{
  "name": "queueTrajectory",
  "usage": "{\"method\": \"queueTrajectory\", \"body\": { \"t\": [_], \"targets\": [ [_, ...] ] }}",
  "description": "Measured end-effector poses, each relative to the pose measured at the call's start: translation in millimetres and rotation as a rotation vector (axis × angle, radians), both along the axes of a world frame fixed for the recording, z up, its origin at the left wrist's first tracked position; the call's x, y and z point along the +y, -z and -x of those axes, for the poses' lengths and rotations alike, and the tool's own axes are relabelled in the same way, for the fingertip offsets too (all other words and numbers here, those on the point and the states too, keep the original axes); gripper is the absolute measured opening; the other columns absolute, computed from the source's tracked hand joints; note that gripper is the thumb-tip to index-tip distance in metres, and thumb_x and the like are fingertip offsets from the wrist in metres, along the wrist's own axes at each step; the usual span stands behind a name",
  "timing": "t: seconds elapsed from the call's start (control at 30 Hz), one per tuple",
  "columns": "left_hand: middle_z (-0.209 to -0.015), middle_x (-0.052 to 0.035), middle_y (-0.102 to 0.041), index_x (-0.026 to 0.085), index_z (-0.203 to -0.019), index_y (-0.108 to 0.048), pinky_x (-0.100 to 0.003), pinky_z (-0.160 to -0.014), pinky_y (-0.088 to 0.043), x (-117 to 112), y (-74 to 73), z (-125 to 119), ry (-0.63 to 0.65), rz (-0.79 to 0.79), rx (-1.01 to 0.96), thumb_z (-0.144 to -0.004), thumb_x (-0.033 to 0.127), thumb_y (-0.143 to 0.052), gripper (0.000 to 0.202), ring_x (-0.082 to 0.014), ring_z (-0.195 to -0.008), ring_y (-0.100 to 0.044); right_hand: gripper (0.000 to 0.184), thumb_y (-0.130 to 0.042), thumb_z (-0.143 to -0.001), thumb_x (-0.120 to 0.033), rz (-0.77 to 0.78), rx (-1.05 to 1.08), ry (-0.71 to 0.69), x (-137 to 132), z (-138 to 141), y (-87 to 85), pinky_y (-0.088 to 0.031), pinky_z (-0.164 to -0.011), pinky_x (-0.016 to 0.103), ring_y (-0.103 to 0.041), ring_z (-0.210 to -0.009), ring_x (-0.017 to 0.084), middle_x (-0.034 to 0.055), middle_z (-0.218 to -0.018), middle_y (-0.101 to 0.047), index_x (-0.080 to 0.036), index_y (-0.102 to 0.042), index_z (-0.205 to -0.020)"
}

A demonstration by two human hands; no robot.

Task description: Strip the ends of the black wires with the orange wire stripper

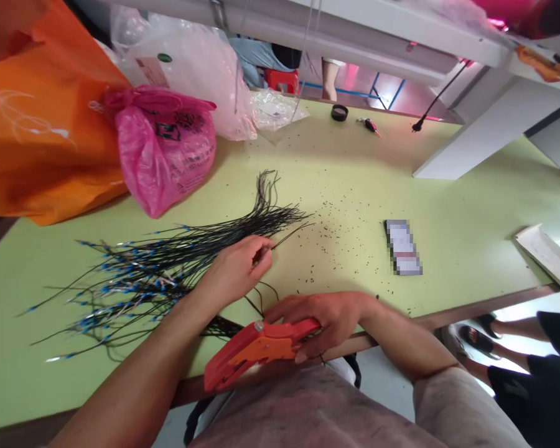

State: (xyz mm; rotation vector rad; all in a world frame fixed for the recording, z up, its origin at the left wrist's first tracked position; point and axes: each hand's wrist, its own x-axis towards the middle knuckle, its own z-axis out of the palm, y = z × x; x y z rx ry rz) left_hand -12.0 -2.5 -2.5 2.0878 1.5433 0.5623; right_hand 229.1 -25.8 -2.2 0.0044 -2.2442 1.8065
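My left hand (238, 267) is closed in a pinch at the edge of a bundle of thin black wires (233, 233). From its fingertips a black wire (289, 235) sticks out to the right. Blue pieces show along the wires toward their left ends. Near the table's front edge, my right hand (324, 314) is wrapped round a red and orange wire stripper (261, 348), whose head points to the lower left. A second group of black wires (221, 326) lies between my left forearm and the stripper, partly hidden.
Small black scraps (329, 224) are scattered over the green table (457, 230). A phone (404, 247) lies to the right. Orange (51, 137), pink (168, 155) and clear plastic bags (196, 74) stand at the back left. A black ring (340, 112) and a plug (417, 125) are farther back.
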Motion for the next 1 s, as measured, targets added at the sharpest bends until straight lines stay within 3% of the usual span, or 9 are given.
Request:
{"method": "queueTrajectory", "body": {
  "t": [0.17,0.3,0.47,0.6,0.83,1.0],
  "targets": [
    [-0.101,-0.0098,-0.079,0.017,-0.115,-0.072,-0.035,-0.079,-0.054,-2,12.6,-3,0.063,0.145,-0.010,-0.097,0.046,-0.046,0.043,-0.0260,-0.084,-0.072,0.031,-0.083,-0.092,-0.023,0.014,-0.030,0.086,14,-5,0.5,-0.034,-0.133,0.044,-0.056,-0.148,0.029,0.0210,-0.142,-0.071,-0.011,-0.071,-0.118],
    [-0.089,-0.0059,-0.077,0.017,-0.116,-0.069,-0.034,-0.074,-0.054,2,19.0,-5,0.021,0.248,-0.042,-0.094,0.048,-0.049,0.043,-0.0244,-0.075,-0.068,0.028,-0.083,-0.090,-0.018,0.114,-0.020,0.134,11,6,12.8,-0.041,-0.127,0.033,-0.054,-0.151,0.027,0.0187,-0.154,-0.063,-0.011,-0.072,-0.115],
    [-0.096,-0.0085,-0.078,0.018,-0.115,-0.066,-0.034,-0.079,-0.056,7,10.4,-9,-0.144,0.214,-0.047,-0.089,0.050,-0.050,0.044,-0.0256,-0.081,-0.071,0.047,-0.096,-0.082,-0.024,0.195,-0.168,0.103,-8,26,28.5,-0.047,-0.114,0.022,-0.060,-0.147,0.026,0.0119,-0.150,-0.068,-0.013,-0.075,-0.123],
    [-0.105,-0.0128,-0.080,0.017,-0.112,-0.066,-0.036,-0.087,-0.058,10,8.1,-14,-0.234,0.182,-0.056,-0.085,0.051,-0.050,0.047,-0.0271,-0.088,-0.074,0.043,-0.099,-0.077,-0.023,0.231,-0.114,0.052,-17,34,35.0,-0.048,-0.112,0.022,-0.062,-0.146,0.027,0.0120,-0.151,-0.069,-0.015,-0.079,-0.114],
    [-0.111,-0.0164,-0.081,0.013,-0.119,-0.073,-0.040,-0.096,-0.059,9,12.2,-19,-0.156,0.125,-0.036,-0.088,0.061,-0.048,0.062,-0.0305,-0.098,-0.076,0.047,-0.104,-0.070,-0.030,0.305,-0.137,0.057,-18,29,29.8,-0.048,-0.113,0.024,-0.065,-0.142,0.029,0.0145,-0.148,-0.070,-0.012,-0.078,-0.106],
    [-0.108,-0.0133,-0.082,0.017,-0.116,-0.075,-0.038,-0.092,-0.061,6,8.8,-19,-0.097,0.080,-0.035,-0.089,0.062,-0.048,0.058,-0.0287,-0.095,-0.077,0.036,-0.096,-0.082,-0.028,0.222,-0.079,0.068,-17,22,26.5,-0.049,-0.111,0.023,-0.068,-0.138,0.026,0.0139,-0.143,-0.073,-0.013,-0.078,-0.110]
  ]
}}
